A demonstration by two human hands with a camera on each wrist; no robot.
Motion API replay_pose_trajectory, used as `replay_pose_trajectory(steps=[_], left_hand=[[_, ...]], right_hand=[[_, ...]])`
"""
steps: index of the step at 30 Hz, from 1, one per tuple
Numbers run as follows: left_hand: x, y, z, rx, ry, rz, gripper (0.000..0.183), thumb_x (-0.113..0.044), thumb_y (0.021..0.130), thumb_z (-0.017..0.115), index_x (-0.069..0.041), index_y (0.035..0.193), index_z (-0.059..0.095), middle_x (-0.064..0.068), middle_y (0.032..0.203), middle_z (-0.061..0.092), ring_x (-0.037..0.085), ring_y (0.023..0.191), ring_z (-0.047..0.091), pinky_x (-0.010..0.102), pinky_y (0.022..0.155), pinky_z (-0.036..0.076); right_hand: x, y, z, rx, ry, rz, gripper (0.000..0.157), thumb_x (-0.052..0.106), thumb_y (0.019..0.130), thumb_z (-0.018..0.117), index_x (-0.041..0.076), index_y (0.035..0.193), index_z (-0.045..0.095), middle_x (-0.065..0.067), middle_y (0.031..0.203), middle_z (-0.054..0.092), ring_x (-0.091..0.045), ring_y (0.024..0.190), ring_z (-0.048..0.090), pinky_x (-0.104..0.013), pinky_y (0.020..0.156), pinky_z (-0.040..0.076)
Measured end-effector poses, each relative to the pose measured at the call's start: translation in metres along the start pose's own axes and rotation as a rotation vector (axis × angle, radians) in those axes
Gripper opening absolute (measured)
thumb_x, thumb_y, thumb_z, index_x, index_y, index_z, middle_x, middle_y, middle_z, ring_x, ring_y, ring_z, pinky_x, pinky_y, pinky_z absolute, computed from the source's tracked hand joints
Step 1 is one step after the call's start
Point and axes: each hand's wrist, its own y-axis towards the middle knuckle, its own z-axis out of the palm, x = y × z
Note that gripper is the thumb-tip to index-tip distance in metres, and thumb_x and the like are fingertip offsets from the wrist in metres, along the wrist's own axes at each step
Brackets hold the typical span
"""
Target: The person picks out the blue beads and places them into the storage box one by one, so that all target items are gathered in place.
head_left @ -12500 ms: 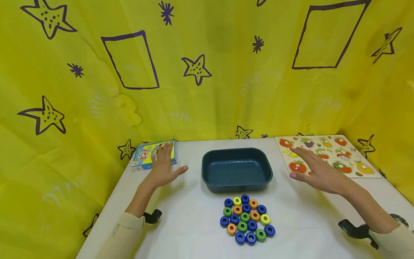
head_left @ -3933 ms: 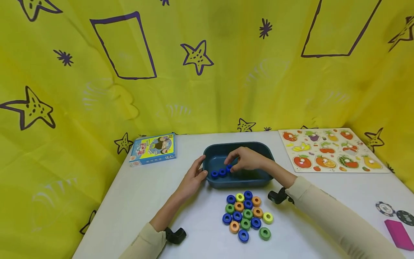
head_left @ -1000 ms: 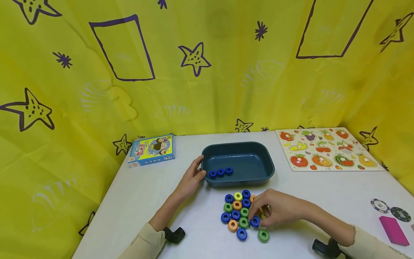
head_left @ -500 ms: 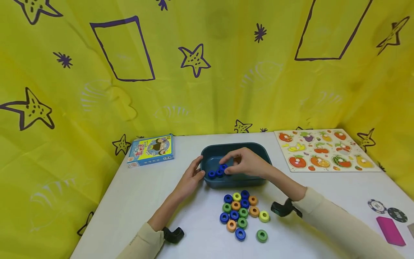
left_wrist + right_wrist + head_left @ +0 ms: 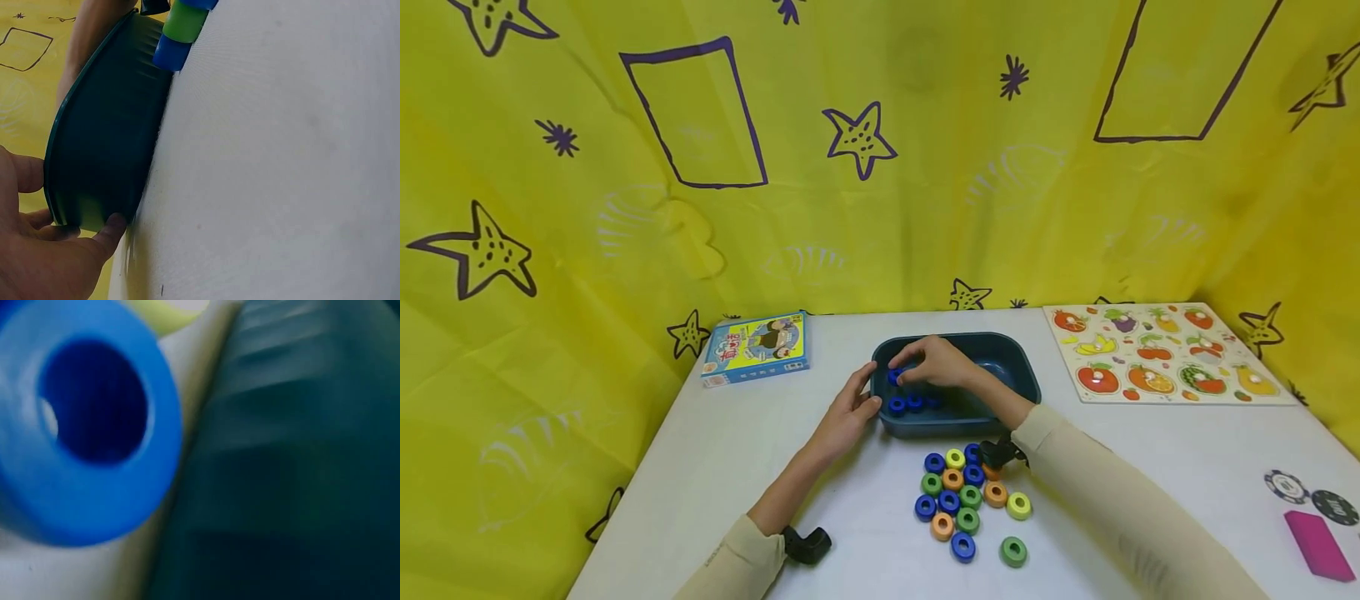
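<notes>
My left hand (image 5: pixel 842 421) holds the left end of a dark teal plastic basin (image 5: pixel 925 428); in the left wrist view its fingers bend round the basin's end wall (image 5: pixel 100 125). Inside the basin, near its back left corner, my right hand (image 5: pixel 938 363) pinches a blue ring bead (image 5: pixel 895 377) between thumb and fingertips. Three more blue beads (image 5: pixel 914 402) stand in a row along the basin's front left, the rightmost partly shaded and hard to see. In the right wrist view a large blue bead (image 5: pixel 159 419) outside the basin fills the left; the right hand's fingers are not visible there.
A cluster of blue, green, orange and yellow beads (image 5: pixel 967 497) lies just before the basin, partly under the right wrist's black camera mount (image 5: pixel 1000 452). A boxed game (image 5: pixel 756 348) stands back left, a fruit puzzle board (image 5: pixel 1165 354) back right. Poker chips (image 5: pixel 1287 487) and a pink block (image 5: pixel 1319 546) lie right.
The right hand has moved from the bead cluster into the basin with a blue bead, then on to the back left corner. The left hand stays at the basin's end.
</notes>
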Motion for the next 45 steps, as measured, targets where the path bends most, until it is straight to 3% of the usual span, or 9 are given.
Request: replay_pose_trajectory(steps=[9, 16, 19, 22, 26, 29, 32, 37, 45], left_hand=[[0.0, 0.0, 0.0, 0.004, 0.001, 0.015, 0.055, -0.005, 0.097, 0.042, -0.007, 0.148, 0.019, 0.012, 0.153, 0.014, 0.035, 0.131, 0.03, 0.044, 0.102, 0.033], [-0.002, -0.001, -0.001, -0.012, 0.026, 0.002, 0.055, -0.006, 0.097, 0.043, -0.007, 0.148, 0.02, 0.013, 0.153, 0.015, 0.036, 0.131, 0.03, 0.045, 0.101, 0.033], [-0.002, -0.001, -0.001, -0.016, 0.024, -0.006, 0.055, -0.006, 0.098, 0.043, -0.008, 0.148, 0.02, 0.012, 0.153, 0.015, 0.035, 0.131, 0.03, 0.044, 0.101, 0.033], [-0.003, -0.001, 0.0, -0.022, 0.021, -0.004, 0.055, -0.006, 0.097, 0.042, -0.008, 0.148, 0.02, 0.012, 0.153, 0.015, 0.036, 0.132, 0.029, 0.044, 0.102, 0.033], [-0.004, -0.002, 0.0, -0.03, 0.027, 0.002, 0.055, -0.006, 0.097, 0.043, -0.007, 0.147, 0.021, 0.012, 0.153, 0.015, 0.036, 0.132, 0.029, 0.043, 0.102, 0.032], [-0.003, -0.002, 0.0, -0.034, 0.035, 0.003, 0.055, -0.006, 0.097, 0.044, -0.007, 0.147, 0.021, 0.012, 0.152, 0.016, 0.035, 0.132, 0.029, 0.043, 0.102, 0.032], [-0.002, -0.002, 0.001, -0.037, 0.033, 0.007, 0.055, -0.006, 0.097, 0.044, -0.006, 0.147, 0.022, 0.012, 0.152, 0.016, 0.036, 0.131, 0.029, 0.044, 0.102, 0.033], [-0.001, -0.001, 0.002, -0.026, 0.02, 0.014, 0.055, -0.005, 0.097, 0.043, -0.006, 0.147, 0.021, 0.013, 0.152, 0.015, 0.036, 0.131, 0.03, 0.043, 0.101, 0.033], [0.0, -0.001, 0.002, -0.034, 0.031, 0.02, 0.055, -0.005, 0.096, 0.044, -0.006, 0.147, 0.022, 0.013, 0.152, 0.016, 0.037, 0.131, 0.029, 0.045, 0.102, 0.032]], right_hand=[[-0.003, 0.006, 0.004, 0.081, -0.073, 0.026, 0.021, 0.017, 0.078, 0.075, 0.018, 0.099, 0.072, 0.005, 0.099, 0.067, -0.012, 0.094, 0.059, -0.032, 0.082, 0.048], [0.006, -0.004, -0.007, 0.009, -0.019, 0.008, 0.026, 0.021, 0.079, 0.075, 0.016, 0.104, 0.07, 0.005, 0.103, 0.066, -0.013, 0.097, 0.059, -0.034, 0.086, 0.047], [0.019, -0.019, -0.016, -0.008, -0.002, -0.047, 0.027, 0.024, 0.079, 0.074, 0.018, 0.106, 0.07, 0.003, 0.104, 0.067, -0.014, 0.089, 0.059, -0.034, 0.079, 0.048], [0.035, -0.045, -0.026, 0.027, 0.013, -0.105, 0.026, 0.03, 0.079, 0.074, 0.025, 0.104, 0.07, 0.005, 0.098, 0.067, -0.015, 0.068, 0.056, -0.03, 0.06, 0.048], [0.049, -0.091, -0.032, 0.142, 0.013, -0.217, 0.023, 0.032, 0.08, 0.073, 0.031, 0.103, 0.069, 0.008, 0.08, 0.062, -0.011, 0.053, 0.048, -0.025, 0.046, 0.04], [0.052, -0.122, -0.025, 0.252, 0.027, -0.288, 0.025, 0.026, 0.081, 0.073, 0.028, 0.105, 0.068, 0.007, 0.083, 0.063, -0.006, 0.054, 0.048, -0.022, 0.046, 0.04], [0.052, -0.145, -0.014, 0.357, 0.055, -0.295, 0.028, 0.02, 0.081, 0.073, 0.026, 0.108, 0.068, 0.006, 0.097, 0.065, -0.001, 0.053, 0.048, -0.02, 0.045, 0.041], [0.049, -0.166, 0.003, 0.45, 0.066, -0.259, 0.029, 0.022, 0.081, 0.073, 0.029, 0.109, 0.068, 0.012, 0.101, 0.064, 0.002, 0.053, 0.045, -0.018, 0.044, 0.039], [0.041, -0.176, 0.018, 0.498, 0.043, -0.286, 0.032, 0.024, 0.081, 0.072, 0.03, 0.112, 0.066, 0.018, 0.101, 0.063, 0.003, 0.059, 0.046, -0.016, 0.048, 0.038]])
